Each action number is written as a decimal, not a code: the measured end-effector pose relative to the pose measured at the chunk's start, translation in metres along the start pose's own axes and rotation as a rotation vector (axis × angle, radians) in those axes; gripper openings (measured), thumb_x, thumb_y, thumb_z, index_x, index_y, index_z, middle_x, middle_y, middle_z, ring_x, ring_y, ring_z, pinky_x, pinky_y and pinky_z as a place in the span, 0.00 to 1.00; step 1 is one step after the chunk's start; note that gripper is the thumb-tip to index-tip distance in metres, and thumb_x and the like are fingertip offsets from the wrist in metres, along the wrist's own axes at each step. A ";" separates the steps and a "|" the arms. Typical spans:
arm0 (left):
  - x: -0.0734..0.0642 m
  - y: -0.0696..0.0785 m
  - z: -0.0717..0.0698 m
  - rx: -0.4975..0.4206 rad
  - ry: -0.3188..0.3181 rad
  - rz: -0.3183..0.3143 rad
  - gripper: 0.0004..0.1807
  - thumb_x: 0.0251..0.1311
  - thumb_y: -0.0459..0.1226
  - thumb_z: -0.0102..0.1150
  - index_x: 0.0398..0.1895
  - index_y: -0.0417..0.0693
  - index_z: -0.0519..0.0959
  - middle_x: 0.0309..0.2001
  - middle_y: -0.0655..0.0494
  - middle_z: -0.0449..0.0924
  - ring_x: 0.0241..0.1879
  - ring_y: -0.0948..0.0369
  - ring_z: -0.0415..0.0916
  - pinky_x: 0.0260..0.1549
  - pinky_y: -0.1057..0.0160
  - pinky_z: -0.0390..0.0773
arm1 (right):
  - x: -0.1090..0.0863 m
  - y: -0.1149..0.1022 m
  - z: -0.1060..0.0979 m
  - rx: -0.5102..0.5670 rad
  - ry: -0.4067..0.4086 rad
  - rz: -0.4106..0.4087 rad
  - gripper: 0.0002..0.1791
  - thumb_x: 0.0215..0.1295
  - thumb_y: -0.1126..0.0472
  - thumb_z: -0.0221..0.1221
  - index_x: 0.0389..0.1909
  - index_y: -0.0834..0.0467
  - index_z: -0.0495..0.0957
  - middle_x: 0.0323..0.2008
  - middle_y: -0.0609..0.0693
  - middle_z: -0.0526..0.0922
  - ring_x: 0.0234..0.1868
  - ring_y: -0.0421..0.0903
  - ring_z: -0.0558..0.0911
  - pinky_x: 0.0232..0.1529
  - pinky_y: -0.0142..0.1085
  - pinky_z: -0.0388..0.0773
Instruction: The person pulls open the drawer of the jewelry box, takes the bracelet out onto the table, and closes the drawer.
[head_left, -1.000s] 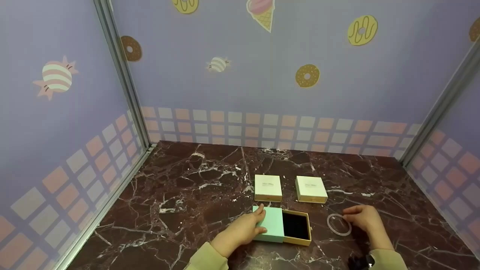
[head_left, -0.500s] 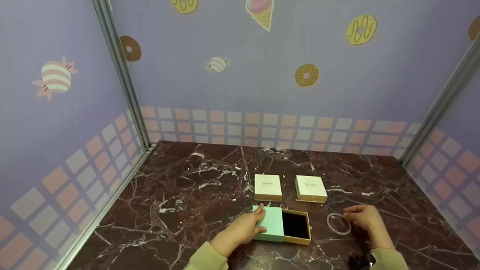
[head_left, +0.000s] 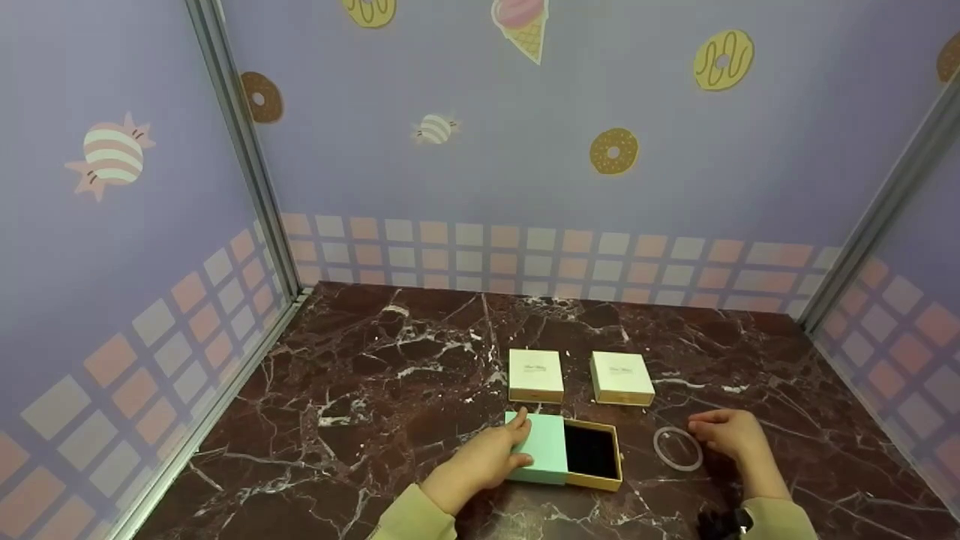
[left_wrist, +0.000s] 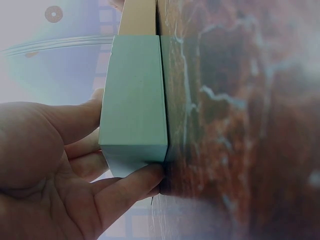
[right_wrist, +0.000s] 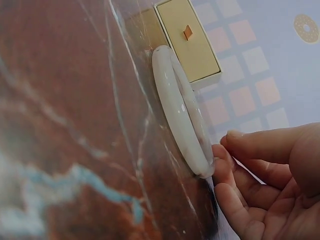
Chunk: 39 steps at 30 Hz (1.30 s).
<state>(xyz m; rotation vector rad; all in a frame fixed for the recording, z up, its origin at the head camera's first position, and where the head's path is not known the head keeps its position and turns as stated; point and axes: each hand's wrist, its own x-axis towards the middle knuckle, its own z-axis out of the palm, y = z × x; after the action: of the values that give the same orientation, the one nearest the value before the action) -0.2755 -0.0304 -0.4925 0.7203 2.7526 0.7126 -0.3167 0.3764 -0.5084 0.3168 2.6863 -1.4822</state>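
Green box (head_left: 546, 454) lies on a dark red, white-veined table (head_left: 375, 480). From the left, a lilac side wall (head_left: 52, 277) meets a metal post (head_left: 255, 165); the printed back wall (head_left: 480, 180) runs across behind. The left hand (head_left: 480, 459) has its fingers clamped round the green box's left end, hiding part of it. Just behind stands the left cream box (head_left: 535, 373). A drawer (head_left: 618, 454) juts out to the right, showing its black lining (head_left: 589, 451); the right cream box (head_left: 621, 376) sits behind it. Next lies a white bracelet (right_wrist: 177, 112), then the right hand (head_left: 727, 433), fingers loosely curled, tips near together beside the bracelet; I cannot tell whether they touch it.
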 end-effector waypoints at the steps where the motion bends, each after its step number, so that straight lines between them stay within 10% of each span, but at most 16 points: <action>1: 0.000 0.000 0.000 0.000 0.000 -0.001 0.37 0.69 0.45 0.62 0.77 0.41 0.64 0.82 0.47 0.55 0.73 0.47 0.69 0.72 0.51 0.74 | 0.000 0.000 0.000 0.001 0.005 0.003 0.15 0.67 0.65 0.65 0.48 0.73 0.85 0.32 0.50 0.91 0.32 0.34 0.84 0.33 0.28 0.83; 18: 0.001 0.002 -0.002 0.024 0.008 0.012 0.38 0.68 0.45 0.63 0.77 0.41 0.65 0.81 0.46 0.56 0.72 0.47 0.71 0.71 0.52 0.75 | -0.005 -0.009 -0.001 0.022 0.032 -0.026 0.18 0.69 0.61 0.65 0.52 0.73 0.84 0.35 0.51 0.91 0.34 0.34 0.84 0.38 0.29 0.86; 39: 0.001 0.002 -0.002 0.016 0.013 0.012 0.37 0.68 0.45 0.62 0.77 0.39 0.65 0.81 0.45 0.56 0.74 0.47 0.69 0.72 0.52 0.73 | -0.009 -0.024 0.008 0.202 -0.203 -0.031 0.24 0.73 0.64 0.61 0.59 0.80 0.75 0.39 0.53 0.92 0.38 0.41 0.91 0.40 0.30 0.88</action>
<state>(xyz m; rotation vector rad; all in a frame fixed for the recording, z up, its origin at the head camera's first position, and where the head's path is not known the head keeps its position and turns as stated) -0.2760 -0.0298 -0.4900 0.7381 2.7708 0.7004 -0.3128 0.3559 -0.4912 0.1255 2.4021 -1.6970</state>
